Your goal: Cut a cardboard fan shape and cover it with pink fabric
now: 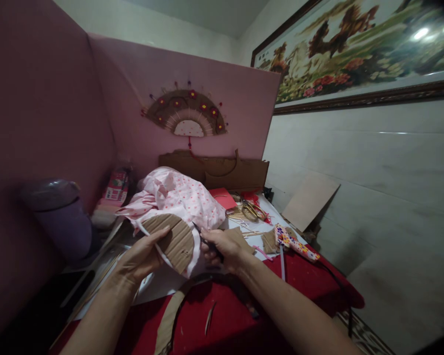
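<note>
From here I see the left hand point(142, 257) pinching a half-round, brown corrugated cardboard piece edged in white point(173, 242) above the red-covered tabletop point(307, 283). Its long, straight side slants from upper left to lower right; the curve faces up and rightward. The right hand point(224, 247) grasps a dark, mostly hidden tool point(216, 250) beside that curve.

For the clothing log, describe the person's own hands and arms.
The left hand and right hand are bare, without gloves. Both forearms are uncovered: no sleeves or watch show. The fingers are too dim to rule out rings.
</note>
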Available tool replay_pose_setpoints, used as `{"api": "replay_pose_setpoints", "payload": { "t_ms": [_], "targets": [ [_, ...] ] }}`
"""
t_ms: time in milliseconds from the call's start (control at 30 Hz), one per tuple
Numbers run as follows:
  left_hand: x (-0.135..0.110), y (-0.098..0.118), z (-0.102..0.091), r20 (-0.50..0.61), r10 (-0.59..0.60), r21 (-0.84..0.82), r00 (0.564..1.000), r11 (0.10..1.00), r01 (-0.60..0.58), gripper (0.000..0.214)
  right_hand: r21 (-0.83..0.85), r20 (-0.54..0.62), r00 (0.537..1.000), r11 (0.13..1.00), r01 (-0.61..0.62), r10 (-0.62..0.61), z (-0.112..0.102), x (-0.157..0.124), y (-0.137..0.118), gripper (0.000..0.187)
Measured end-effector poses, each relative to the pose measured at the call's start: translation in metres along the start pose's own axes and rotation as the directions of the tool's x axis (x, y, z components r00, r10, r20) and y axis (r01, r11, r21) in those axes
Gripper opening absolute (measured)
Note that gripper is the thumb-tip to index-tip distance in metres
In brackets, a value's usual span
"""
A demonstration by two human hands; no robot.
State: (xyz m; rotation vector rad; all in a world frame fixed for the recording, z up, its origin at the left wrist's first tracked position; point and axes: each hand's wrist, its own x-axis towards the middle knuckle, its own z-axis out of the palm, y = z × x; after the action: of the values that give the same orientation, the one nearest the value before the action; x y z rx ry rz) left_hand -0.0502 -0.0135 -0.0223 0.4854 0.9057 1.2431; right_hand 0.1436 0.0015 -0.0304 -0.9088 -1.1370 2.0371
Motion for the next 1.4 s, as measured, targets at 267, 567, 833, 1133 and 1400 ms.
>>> {"api": "replay_pose_setpoints", "payload": {
  "t_ms": [267, 567, 833, 1133, 1400],
  "targets": [
    [0.0, -0.001, -0.001, 0.032, -0.008, 0.004, 0.999, 1.0, 0.008, 0.028, -0.045, -0.005, 1.0, 0.999, -0.004, 0.003, 0.001, 0.005, -0.004, 0.03],
    [0.001, -0.002, -0.002, 0.019, -0.004, -0.009, 1.0, 1.0, 0.004, 0.029, -0.081, -0.079, 0.995, 0.995, 0.05, -0.057, 0.003, 0.008, 0.001, 0.033],
    [-0.002, -0.001, 0.002, 0.026, 0.011, 0.013, 1.0, 1.0, -0.012, 0.02, -0.122, -0.034, 0.998, 0.991, 0.049, -0.053, -0.001, 0.008, 0.001, 0.034],
    [0.0, 0.001, -0.002, 0.014, 0.046, 0.037, 0.999, 0.998, -0.047, 0.02, -0.19, -0.031, 0.999, 0.982, -0.002, -0.004, -0.002, 0.01, -0.005, 0.036],
    [-0.005, 0.002, 0.002, 0.031, 0.018, 0.031, 0.999, 0.999, -0.019, 0.018, -0.179, -0.063, 0.998, 0.984, -0.004, -0.007, -0.002, 0.015, -0.006, 0.028]
  ]
}}
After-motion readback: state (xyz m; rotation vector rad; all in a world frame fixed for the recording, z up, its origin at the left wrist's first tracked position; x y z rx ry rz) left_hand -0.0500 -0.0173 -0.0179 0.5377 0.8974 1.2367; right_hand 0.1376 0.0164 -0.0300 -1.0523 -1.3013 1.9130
